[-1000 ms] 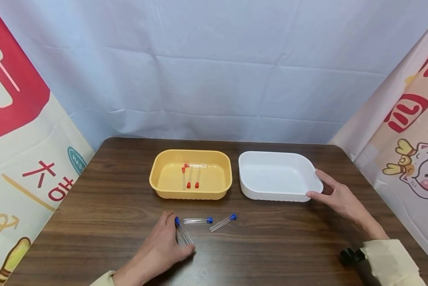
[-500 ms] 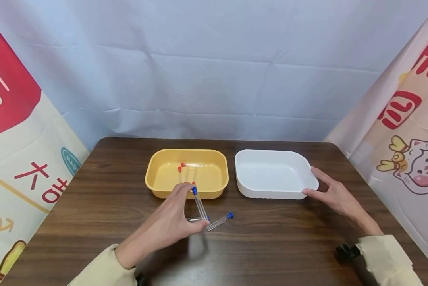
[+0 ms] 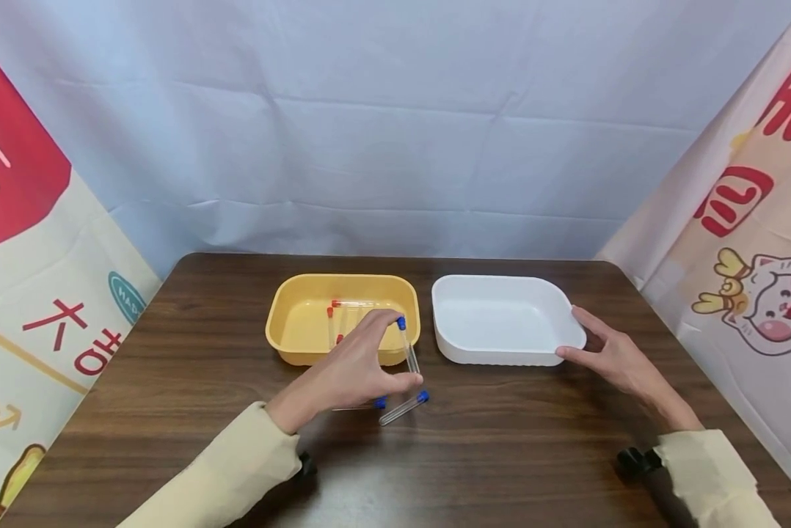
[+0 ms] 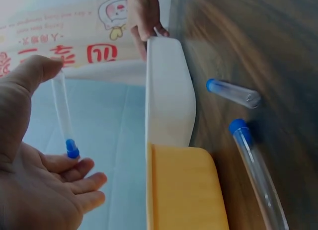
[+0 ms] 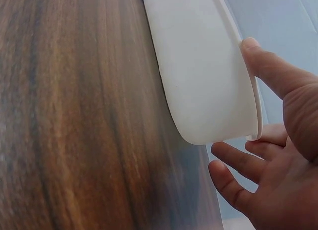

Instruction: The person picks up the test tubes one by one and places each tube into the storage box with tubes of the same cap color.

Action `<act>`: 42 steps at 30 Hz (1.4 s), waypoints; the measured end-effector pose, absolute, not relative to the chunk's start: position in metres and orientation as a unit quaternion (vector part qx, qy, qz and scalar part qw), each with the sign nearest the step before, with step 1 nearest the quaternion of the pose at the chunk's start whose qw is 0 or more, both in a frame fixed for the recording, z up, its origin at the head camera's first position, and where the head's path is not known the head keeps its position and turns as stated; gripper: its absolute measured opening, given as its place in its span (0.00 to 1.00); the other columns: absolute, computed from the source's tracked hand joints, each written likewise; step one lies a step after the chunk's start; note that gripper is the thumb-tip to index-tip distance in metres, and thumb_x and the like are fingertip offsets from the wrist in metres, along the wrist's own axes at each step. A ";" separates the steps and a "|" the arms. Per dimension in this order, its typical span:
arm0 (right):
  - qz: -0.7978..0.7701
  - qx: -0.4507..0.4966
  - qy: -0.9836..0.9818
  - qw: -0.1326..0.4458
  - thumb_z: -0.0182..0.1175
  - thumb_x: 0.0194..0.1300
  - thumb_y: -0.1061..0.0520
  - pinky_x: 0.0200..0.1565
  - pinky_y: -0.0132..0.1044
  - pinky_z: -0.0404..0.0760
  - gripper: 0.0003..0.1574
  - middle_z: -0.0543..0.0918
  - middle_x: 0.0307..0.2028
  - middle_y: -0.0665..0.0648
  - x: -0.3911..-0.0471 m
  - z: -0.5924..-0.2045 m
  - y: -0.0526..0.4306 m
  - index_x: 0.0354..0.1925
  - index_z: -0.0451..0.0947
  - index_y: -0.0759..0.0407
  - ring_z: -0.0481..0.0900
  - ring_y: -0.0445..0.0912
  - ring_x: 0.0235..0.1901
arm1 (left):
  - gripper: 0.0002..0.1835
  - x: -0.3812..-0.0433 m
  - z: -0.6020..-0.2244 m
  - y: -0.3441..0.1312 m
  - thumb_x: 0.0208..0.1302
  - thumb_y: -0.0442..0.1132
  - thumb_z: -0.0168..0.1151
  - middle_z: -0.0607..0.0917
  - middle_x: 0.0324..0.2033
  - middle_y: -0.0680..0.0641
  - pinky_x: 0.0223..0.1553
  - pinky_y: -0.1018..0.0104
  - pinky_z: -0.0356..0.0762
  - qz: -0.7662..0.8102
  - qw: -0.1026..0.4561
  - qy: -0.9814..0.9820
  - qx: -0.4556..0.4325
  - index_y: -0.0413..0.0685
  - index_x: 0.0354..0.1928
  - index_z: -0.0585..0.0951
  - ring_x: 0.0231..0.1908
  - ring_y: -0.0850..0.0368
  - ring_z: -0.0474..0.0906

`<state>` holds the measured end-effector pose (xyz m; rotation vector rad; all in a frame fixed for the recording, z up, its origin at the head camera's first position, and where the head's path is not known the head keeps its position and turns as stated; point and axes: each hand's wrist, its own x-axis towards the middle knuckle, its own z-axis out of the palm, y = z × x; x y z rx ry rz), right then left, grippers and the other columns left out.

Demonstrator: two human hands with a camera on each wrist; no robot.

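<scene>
My left hand (image 3: 349,370) holds a clear blue-capped test tube (image 3: 410,353) lengthwise between thumb and fingertips, the cap at the fingers and the other end at the thumb. It is raised in front of the right end of a yellow tray (image 3: 274,331), partly covering that tray. In the left wrist view the held tube (image 4: 61,108) spans thumb to fingers. My right hand (image 3: 623,367) grips the right end of a white tray (image 3: 494,323), which has nothing in it. The right wrist view shows the thumb (image 5: 268,61) on its rim and fingers at its end wall.
Two more blue-capped test tubes lie on the brown table: one (image 3: 403,408) slanted, the other (image 3: 380,402) mostly behind my left hand. Several red-capped tubes (image 3: 331,323) lie in the yellow tray, some hidden. A pale curtain (image 3: 382,147) hangs behind the table.
My left hand has lifted a blue-capped test tube off the table and carried it up and right, past the front of the yellow tray. The right hand has stayed at the white tray.
</scene>
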<state>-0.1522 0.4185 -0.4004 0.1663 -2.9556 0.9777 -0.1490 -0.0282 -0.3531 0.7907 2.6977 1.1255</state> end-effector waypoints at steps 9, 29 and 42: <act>0.316 0.048 -0.948 0.009 0.73 0.65 0.43 0.64 0.70 0.65 0.64 0.55 0.77 0.74 -0.153 -0.400 0.417 0.81 0.47 0.64 0.59 0.72 0.72 | 0.53 -0.177 -0.353 -0.007 0.58 0.61 0.75 0.64 0.75 0.44 0.71 0.50 0.64 0.373 0.056 0.884 0.278 0.44 0.78 0.61 0.72 0.49 0.64; 0.317 0.041 -0.948 0.004 0.72 0.66 0.42 0.63 0.73 0.64 0.65 0.54 0.76 0.76 -0.153 -0.402 0.419 0.82 0.45 0.64 0.58 0.74 0.72 | 0.51 -0.225 -0.348 0.061 0.61 0.62 0.72 0.67 0.72 0.45 0.68 0.61 0.69 0.349 0.074 0.877 0.321 0.43 0.77 0.63 0.65 0.55 0.68; 0.315 0.040 -0.948 0.005 0.72 0.66 0.43 0.62 0.68 0.67 0.63 0.55 0.76 0.75 -0.153 -0.402 0.418 0.82 0.47 0.64 0.60 0.72 0.72 | 0.49 -0.253 -0.363 0.098 0.63 0.60 0.71 0.65 0.75 0.45 0.70 0.59 0.67 0.325 0.100 0.886 0.315 0.44 0.78 0.62 0.69 0.53 0.65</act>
